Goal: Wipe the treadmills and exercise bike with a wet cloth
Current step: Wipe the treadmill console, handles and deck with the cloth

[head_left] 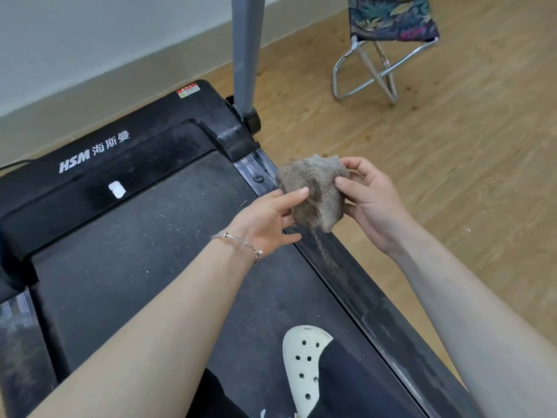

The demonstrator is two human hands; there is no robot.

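Observation:
A black treadmill (126, 224) fills the left and middle of the head view, its belt dusty and its right side rail (337, 267) streaked with grime. Above that rail I hold a crumpled grey-brown cloth (313, 191) between both hands. My left hand (271, 218) pinches the cloth's left edge with thumb and fingers. From the right, my right hand (367, 194) grips the same cloth, fingers curled around its top and side. The cloth hangs clear of the rail.
A grey upright post (245, 49) rises from the treadmill's front right corner. A folding stool (388, 28) with a leaf-print seat stands on the wooden floor at the back right. My white perforated shoe (304, 363) rests on the belt near the bottom.

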